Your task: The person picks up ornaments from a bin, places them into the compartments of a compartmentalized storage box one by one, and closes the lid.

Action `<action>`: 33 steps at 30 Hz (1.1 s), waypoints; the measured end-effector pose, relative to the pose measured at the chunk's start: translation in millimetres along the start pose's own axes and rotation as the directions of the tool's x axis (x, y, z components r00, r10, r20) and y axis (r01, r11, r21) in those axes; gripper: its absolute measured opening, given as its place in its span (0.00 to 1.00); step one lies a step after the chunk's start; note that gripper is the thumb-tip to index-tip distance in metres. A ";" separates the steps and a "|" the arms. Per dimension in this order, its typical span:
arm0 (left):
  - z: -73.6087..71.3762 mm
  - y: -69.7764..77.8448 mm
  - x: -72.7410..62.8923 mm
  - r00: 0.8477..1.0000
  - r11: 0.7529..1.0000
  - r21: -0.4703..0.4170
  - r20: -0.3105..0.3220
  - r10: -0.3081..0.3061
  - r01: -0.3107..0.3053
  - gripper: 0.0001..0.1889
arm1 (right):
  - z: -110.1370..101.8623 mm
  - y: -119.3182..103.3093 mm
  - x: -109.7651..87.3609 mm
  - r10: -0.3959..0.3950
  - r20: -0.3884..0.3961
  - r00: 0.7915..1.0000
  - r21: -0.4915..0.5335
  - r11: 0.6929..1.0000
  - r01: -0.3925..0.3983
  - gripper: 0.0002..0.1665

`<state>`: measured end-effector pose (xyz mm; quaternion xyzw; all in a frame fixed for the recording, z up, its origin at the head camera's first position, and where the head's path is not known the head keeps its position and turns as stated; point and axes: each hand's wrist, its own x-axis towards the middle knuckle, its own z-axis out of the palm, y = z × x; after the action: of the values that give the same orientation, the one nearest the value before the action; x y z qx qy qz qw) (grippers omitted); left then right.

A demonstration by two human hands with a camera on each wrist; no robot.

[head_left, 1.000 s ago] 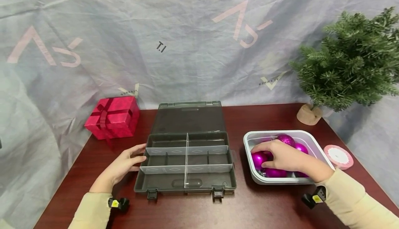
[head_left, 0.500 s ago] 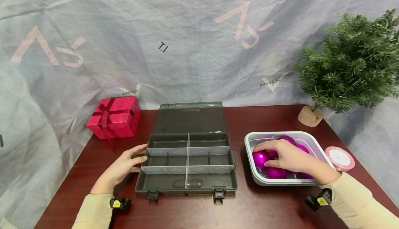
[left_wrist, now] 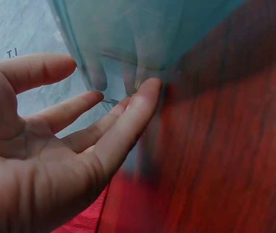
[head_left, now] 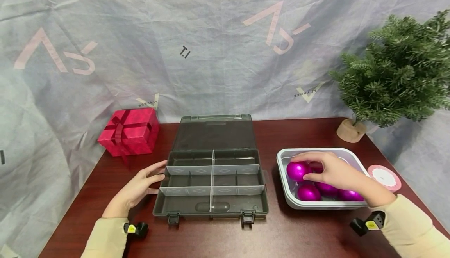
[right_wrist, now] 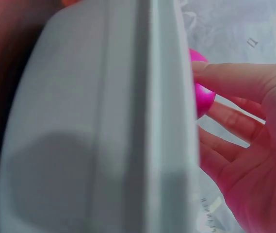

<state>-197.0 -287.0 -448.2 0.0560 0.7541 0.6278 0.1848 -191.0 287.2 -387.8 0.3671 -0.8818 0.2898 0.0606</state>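
Between thumb and fingers, my right hand (head_left: 335, 172) pinches a shiny magenta Christmas bauble (head_left: 297, 171) at the left end of a white plastic tub (head_left: 286, 199). In the right wrist view the tub's wall hides part of this bauble (right_wrist: 204, 99). Several more magenta baubles (head_left: 309, 192) lie in the tub, partly covered by the hand. My left hand (head_left: 137, 187) has its fingertips at the left side of a dark translucent divider box (head_left: 211, 213), lid folded back. In the left wrist view, the left hand's fingers (left_wrist: 128, 121) are spread and lightly bent against the box wall.
A red gift box (head_left: 128, 131) with a ribbon sits at the back left. A small artificial fir tree (head_left: 397, 70) on a wooden base stands at the back right. A pink ribbon roll (head_left: 384, 178) lies right of the tub. Grey cloth (head_left: 218, 74) hangs behind the table.
My right hand has lifted the bauble slightly and drawn a little to the right. The other baubles have shifted in the tub. My left hand stays at the box.
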 end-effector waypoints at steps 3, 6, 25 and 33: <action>-0.3 0.7 -0.2 1.000 1.000 -0.001 0.003 -0.001 0.001 0.34 | -7.3 -2.7 1.7 0.011 -0.013 1.000 -0.041 0.999 -0.011 0.30; -0.1 2.0 -0.6 1.000 1.000 -0.004 0.004 0.000 0.000 0.34 | -15.4 -4.1 5.1 0.020 -0.016 1.000 -0.060 0.998 -0.021 0.30; -1.4 0.1 -2.0 1.000 1.000 0.012 0.007 -0.003 0.003 0.35 | -10.6 -30.8 73.0 -0.083 -0.001 0.997 0.101 0.991 0.083 0.29; -1.7 1.5 -0.8 1.000 1.000 0.020 0.016 -0.006 0.006 0.36 | 10.1 -48.1 108.2 -0.115 0.035 0.993 0.230 0.968 0.104 0.26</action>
<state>-197.1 -288.5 -446.3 0.0604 0.7589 0.6193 0.1921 -235.3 188.3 -339.1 0.4265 -0.8224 0.3764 0.0128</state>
